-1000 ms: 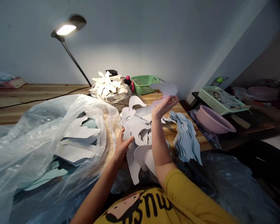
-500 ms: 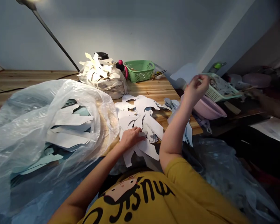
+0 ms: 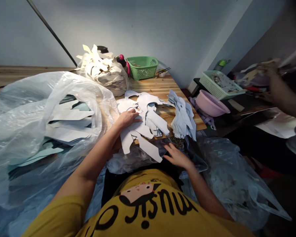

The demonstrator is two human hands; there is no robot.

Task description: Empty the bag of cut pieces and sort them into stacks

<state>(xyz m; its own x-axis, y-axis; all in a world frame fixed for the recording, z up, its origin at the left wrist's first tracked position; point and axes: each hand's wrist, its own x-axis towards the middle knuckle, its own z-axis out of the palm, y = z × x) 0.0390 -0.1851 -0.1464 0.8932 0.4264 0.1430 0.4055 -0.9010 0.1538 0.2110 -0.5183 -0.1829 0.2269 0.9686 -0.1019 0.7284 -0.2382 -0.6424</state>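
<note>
Resting on the left part of the white cut-out pieces [image 3: 149,100], the left hand [image 3: 127,119] is bending its fingers over the top sheets; whether its grip is pinching one or only pressing, I am not able to make out. The right hand [image 3: 179,157] is hovering just off the near edge, fingers spread, grip holding nothing visible.

The pieces are lying in a loose, overlapping heap on the wooden surface [image 3: 161,86], several jutting past its near edge. I am judging them light, thin and fairly stiff, like card or backed sheet, probably sliding easily over one another and perhaps creasing at the narrow necks. A broad overhanging end is looking like the best place to take hold, thumb below, fingers above.

Counting: one heap, its sheets overlapping too much for a tally; one blue-grey stack [image 3: 182,113] sitting to its right, layers also uncountable. One large plastic bag [image 3: 27,98] is lying at left with more sheets inside. One bundle of scraps [image 3: 112,77] is standing behind. Two baskets are showing: a green basket [image 3: 141,71] and a pale green basket [image 3: 215,91]. One pink basin [image 3: 212,104]. One co-worker's arm [image 3: 284,95] is reaching in at far right.
</note>
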